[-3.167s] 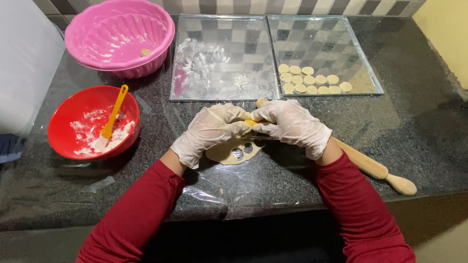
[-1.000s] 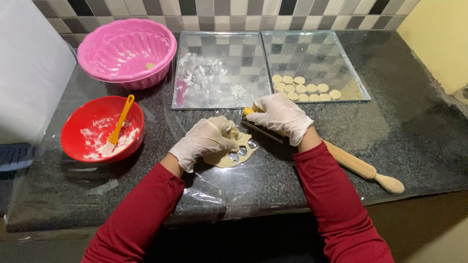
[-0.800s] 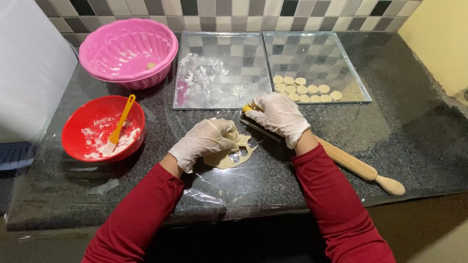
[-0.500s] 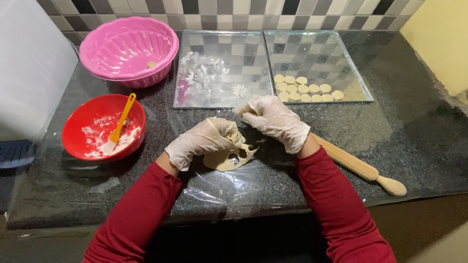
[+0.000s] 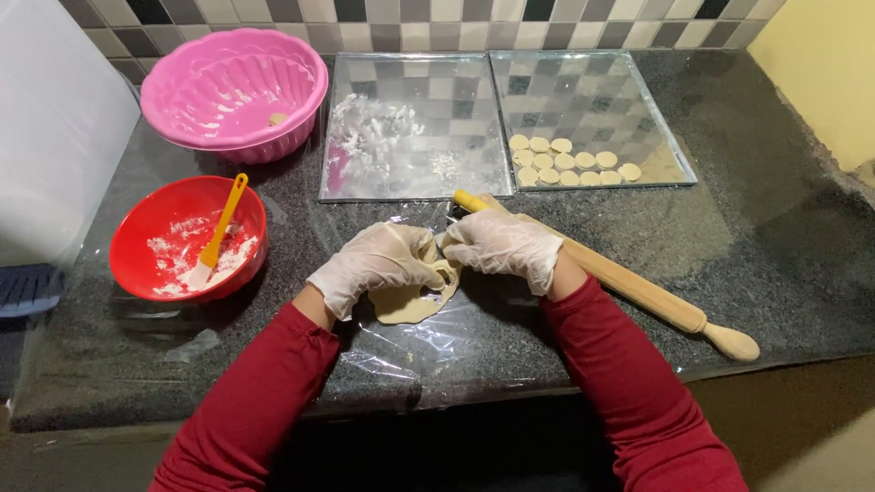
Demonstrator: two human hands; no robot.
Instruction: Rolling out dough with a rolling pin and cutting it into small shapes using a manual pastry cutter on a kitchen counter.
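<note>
On the dark granite counter [image 5: 784,237], near the far mirrored tray [image 5: 656,118] of cut rounds [image 5: 565,162], the punched dough sheet [image 5: 406,301] lies mid-counter; left hand [image 5: 374,264] and right hand [image 5: 501,248], fingers curled, should gather it gently inward.

just one cam, head-worn | looks steeply down and forward over the dark speckled tabletop [image 5: 784,237] toward the tiled wall [image 5: 437,14] | close range, own red sleeves come in from the bottom edge, gloved hands mid-frame | covers the tabletop from front edge to wall | no second view to overlap
</note>
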